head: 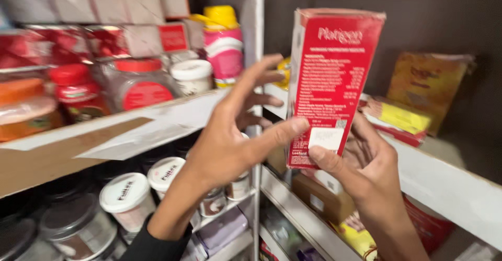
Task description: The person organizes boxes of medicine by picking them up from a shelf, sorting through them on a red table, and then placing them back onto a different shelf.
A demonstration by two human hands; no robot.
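Holding one red carton (328,83), two hands, right hand (366,169), left hand (235,135)

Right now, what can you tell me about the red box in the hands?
The red box is a tall, slim carton, seemingly cardboard, with white print and a white label near its bottom. It is held upright, slightly tilted, in front of the shelves. The right hand grips its lower end, thumb on the label; the left hand touches its left edge with the thumb.

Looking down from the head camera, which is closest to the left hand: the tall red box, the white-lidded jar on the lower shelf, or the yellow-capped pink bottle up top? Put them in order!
1. The tall red cardboard box: touching the left hand at its thumb, on its right.
2. The round white-lidded jar: lower shelf, below and left of the hand.
3. The pink plastic bottle with a yellow cap: upper shelf, above the hand; it looks farthest, though close to the jar's distance.
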